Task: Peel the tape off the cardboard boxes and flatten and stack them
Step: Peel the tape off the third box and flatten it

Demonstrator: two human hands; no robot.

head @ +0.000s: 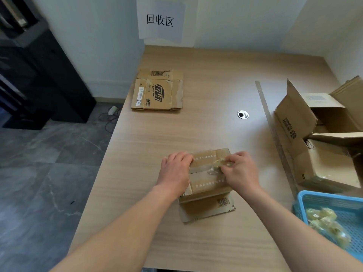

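Note:
A small brown cardboard box (208, 185) sits on the wooden table (176, 134) in front of me, closed, with clear tape (213, 169) along its top seam. My left hand (175, 170) presses flat on the box's left end. My right hand (238, 167) pinches a crumpled, lifted end of the tape near the middle of the seam. A stack of flattened boxes (158, 91) lies at the far left of the table.
Two open cardboard boxes (314, 138) stand at the right edge. A blue plastic basket (324, 201) at the near right holds crumpled tape (326, 226). A round cable hole (243, 114) is in the tabletop. A paper sign (160, 19) hangs on the back wall.

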